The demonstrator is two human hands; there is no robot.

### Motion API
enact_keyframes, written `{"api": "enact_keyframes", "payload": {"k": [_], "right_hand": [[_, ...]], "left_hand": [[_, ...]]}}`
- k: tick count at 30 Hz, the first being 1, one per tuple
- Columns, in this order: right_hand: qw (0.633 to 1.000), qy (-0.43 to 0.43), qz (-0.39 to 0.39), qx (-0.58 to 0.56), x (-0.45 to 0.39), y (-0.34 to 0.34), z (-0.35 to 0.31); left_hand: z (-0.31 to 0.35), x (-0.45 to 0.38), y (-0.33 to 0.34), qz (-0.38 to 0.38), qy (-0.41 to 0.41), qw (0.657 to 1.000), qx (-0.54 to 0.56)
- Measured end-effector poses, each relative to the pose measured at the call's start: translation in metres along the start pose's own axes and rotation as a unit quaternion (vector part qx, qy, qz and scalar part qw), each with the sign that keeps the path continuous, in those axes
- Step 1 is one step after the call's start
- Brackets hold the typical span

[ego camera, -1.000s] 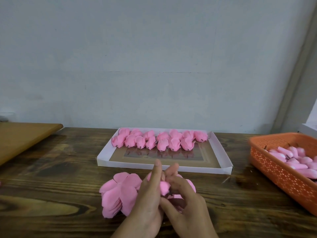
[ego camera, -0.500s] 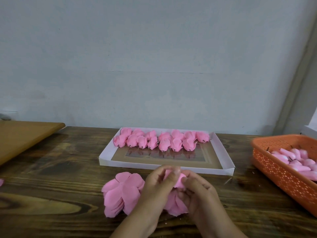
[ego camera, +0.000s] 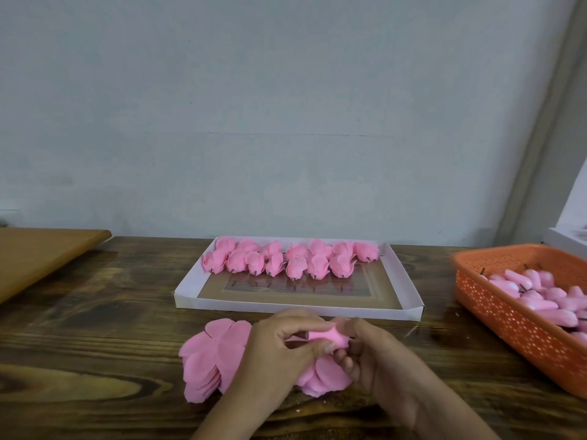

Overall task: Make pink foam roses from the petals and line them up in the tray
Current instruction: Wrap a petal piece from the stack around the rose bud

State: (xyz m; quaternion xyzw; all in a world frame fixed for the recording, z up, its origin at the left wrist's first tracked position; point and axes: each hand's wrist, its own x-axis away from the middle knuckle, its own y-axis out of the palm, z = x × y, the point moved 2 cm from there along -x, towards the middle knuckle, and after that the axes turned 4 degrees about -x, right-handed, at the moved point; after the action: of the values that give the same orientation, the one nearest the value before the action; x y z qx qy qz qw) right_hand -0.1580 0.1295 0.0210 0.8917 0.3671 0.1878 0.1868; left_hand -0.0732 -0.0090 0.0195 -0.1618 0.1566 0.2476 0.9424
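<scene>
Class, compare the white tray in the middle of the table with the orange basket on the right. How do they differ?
The white tray has low, solid walls; the orange basket is deeper, with perforated sides. The white tray holds finished roses lined up in two rows at its far end; the orange basket holds long pink buds heaped loosely. Both sit on the wooden table and hold pink foam pieces.

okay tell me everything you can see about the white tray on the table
The white tray is a shallow rectangular box of what looks like thin card, with low upright walls and a brown, glossy floor. It lies flat on the wooden table, near the wall and just beyond both hands, which do not touch it. Finished pink roses fill its far end in two rows; the near half of its floor is bare.
</scene>
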Motion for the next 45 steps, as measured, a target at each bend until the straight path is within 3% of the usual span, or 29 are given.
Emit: {"api": "enact_keyframes", "payload": {"k": [10, 15, 19, 21, 24, 31, 36, 45], "right_hand": [[1.0, 0.002, -0.001, 0.027, -0.005, -0.004, 0.003], [0.986, -0.061, 0.138, 0.069, -0.011, -0.015, -0.001], [0.915, -0.164, 0.227, 0.292, -0.009, -0.026, -0.007], [0.859, -0.188, 0.201, 0.432, -0.008, -0.029, -0.008], [0.799, -0.157, 0.134, 0.565, -0.01, -0.031, -0.005], [0.757, -0.18, 0.12, 0.617, -0.016, -0.034, 0.011], [0.744, -0.241, 0.152, 0.605, -0.016, -0.029, 0.014], [0.671, -0.225, 0.182, 0.683, -0.011, -0.024, 0.013]], "left_hand": [[-0.001, 0.0, -0.002, -0.018, -0.089, 0.993, 0.071], [-0.011, -0.006, -0.012, 0.075, -0.168, 0.963, 0.196], [-0.02, -0.013, -0.02, 0.116, -0.214, 0.911, 0.334], [-0.021, -0.013, -0.02, 0.121, -0.225, 0.893, 0.372], [-0.021, -0.014, -0.02, 0.126, -0.232, 0.877, 0.402], [-0.02, -0.013, -0.018, 0.117, -0.232, 0.871, 0.417], [-0.02, -0.012, -0.018, 0.118, -0.236, 0.87, 0.416], [-0.019, -0.013, -0.017, 0.129, -0.252, 0.863, 0.419]]}}
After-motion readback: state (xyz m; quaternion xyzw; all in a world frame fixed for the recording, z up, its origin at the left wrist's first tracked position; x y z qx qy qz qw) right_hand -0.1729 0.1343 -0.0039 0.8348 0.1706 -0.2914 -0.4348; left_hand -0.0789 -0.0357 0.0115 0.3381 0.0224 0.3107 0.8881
